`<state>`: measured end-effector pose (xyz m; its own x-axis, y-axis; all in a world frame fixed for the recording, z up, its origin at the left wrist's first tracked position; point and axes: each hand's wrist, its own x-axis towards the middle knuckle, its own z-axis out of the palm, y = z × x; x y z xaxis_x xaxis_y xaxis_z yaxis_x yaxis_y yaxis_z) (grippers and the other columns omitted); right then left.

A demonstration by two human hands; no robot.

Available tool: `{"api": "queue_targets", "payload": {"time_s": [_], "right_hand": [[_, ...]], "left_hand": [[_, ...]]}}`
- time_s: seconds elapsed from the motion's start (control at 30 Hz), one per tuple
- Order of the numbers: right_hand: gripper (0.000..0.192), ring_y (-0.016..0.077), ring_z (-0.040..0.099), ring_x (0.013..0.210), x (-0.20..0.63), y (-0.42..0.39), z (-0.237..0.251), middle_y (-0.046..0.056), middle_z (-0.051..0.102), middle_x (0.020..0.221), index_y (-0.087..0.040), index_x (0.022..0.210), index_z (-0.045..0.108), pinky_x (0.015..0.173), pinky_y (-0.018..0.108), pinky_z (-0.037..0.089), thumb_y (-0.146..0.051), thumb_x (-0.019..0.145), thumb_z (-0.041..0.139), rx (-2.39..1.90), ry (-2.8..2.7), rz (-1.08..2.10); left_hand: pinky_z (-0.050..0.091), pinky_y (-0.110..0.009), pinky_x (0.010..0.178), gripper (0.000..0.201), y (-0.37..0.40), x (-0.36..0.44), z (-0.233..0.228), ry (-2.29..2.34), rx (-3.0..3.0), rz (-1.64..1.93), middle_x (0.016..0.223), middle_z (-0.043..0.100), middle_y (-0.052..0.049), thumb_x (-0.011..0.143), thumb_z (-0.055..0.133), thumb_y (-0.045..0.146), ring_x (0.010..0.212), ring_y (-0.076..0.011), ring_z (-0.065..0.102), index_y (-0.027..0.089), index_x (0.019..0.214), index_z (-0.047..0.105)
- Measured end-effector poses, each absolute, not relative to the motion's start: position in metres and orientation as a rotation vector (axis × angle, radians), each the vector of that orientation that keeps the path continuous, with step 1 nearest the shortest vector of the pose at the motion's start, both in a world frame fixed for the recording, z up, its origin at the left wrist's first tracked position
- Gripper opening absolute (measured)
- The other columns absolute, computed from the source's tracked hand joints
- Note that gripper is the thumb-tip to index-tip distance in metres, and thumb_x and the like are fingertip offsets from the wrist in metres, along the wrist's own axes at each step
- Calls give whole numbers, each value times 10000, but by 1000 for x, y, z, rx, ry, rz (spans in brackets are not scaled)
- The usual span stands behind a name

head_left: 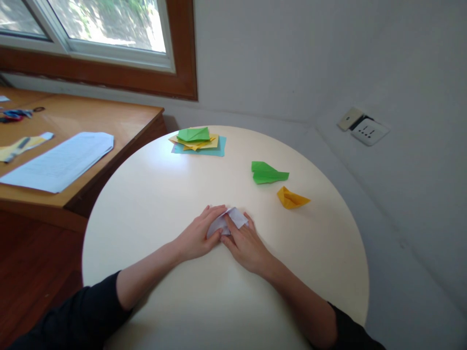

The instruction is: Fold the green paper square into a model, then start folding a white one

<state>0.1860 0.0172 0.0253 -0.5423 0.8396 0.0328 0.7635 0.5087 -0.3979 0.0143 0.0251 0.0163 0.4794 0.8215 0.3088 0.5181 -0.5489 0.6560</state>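
A small piece of folded white paper point(238, 218), faintly lilac, lies between my hands near the middle of the round table. My left hand point(199, 234) grips its left side, fingers over the far edge and thumb at the near edge. From the right, my right hand point(248, 245) holds the paper too, with the index finger at a fold near the centre and other fingers around the right edge. Parts of the paper are hidden beneath the fingers. Beyond my right hand are a green folded paper piece point(268, 173) and a yellow paper boat point(292, 199).
The round white table point(146, 194) carries a stack of coloured papers point(197, 141) at its far edge. To the left, a wooden desk point(127, 114) holds white sheets point(62, 160). A wall socket point(369, 131) is on the right, and a window point(116, 24) is at upper left.
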Motion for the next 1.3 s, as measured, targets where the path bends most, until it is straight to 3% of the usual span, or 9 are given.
{"api": "queue_targets", "payload": {"time_s": [0.1, 0.27, 0.37, 0.57, 0.73, 0.97, 1.17, 1.3], "right_hand": [[488, 231, 426, 1234, 187, 18, 25, 158, 480, 1327, -133, 1360, 314, 1077, 518, 138, -297, 905, 381, -1351, -2525, 516], [498, 233, 284, 1328, 190, 20, 19, 153, 400, 1388, -143, 1341, 342, 1080, 497, 165, -331, 887, 421, -1347, -2487, 523], [507, 225, 214, 1356, 192, 21, 17, 156, 379, 1400, -137, 1318, 368, 1082, 483, 182, -355, 869, 454, -1365, -2468, 535], [520, 211, 235, 1349, 192, 21, 17, 140, 424, 1371, -159, 1322, 352, 1084, 483, 186, -347, 854, 477, -1346, -2449, 538], [532, 221, 262, 1339, 191, 22, 17, 161, 417, 1370, -128, 1325, 327, 1088, 483, 173, -338, 857, 468, -1343, -2433, 560], [552, 231, 406, 1251, 190, 21, 18, 169, 489, 1306, -107, 1349, 266, 1063, 491, 204, -323, 871, 434, -1358, -2395, 644], [489, 229, 351, 1286, 192, 19, 24, 148, 449, 1347, -137, 1325, 325, 1081, 511, 128, -327, 884, 420, -1293, -2485, 610], [454, 219, 293, 1319, 194, 18, 26, 124, 453, 1345, -169, 1297, 373, 1090, 515, 112, -341, 882, 436, -1258, -2563, 574]], "left_hand": [[227, -488, 1090, 484, 25, 14, 15, 1083, 2254, 836, 1303, 494, -119, 841, 441, 200, 1206, -213, 462, 186, 1313, 332], [372, -389, 1023, 441, 25, 15, 18, 1033, 2241, 853, 1283, 508, -120, 853, 433, 194, 1189, -202, 473, 179, 1291, 376], [372, -386, 1024, 442, 25, 15, 17, 1022, 2239, 861, 1298, 501, -114, 855, 427, 182, 1199, -204, 467, 186, 1295, 382], [247, -465, 1091, 481, 24, 15, 11, 1017, 2252, 842, 1331, 486, -100, 878, 396, 195, 1217, -203, 462, 207, 1351, 316], [228, -470, 1100, 502, 24, 15, 10, 1042, 2237, 795, 1341, 476, -95, 894, 381, 225, 1206, -196, 475, 214, 1382, 261], [224, -461, 1104, 501, 24, 15, 11, 1046, 2257, 814, 1349, 466, -88, 893, 383, 217, 1202, -195, 476, 221, 1379, 262], [405, -370, 988, 425, 23, 16, 19, 1093, 2240, 899, 1226, 529, -130, 862, 435, 220, 1142, -210, 498, 159, 1281, 396], [434, -360, 946, 415, 22, 18, 19, 1057, 2207, 869, 1197, 540, -115, 837, 451, 179, 1096, -204, 522, 176, 1249, 404]]}}
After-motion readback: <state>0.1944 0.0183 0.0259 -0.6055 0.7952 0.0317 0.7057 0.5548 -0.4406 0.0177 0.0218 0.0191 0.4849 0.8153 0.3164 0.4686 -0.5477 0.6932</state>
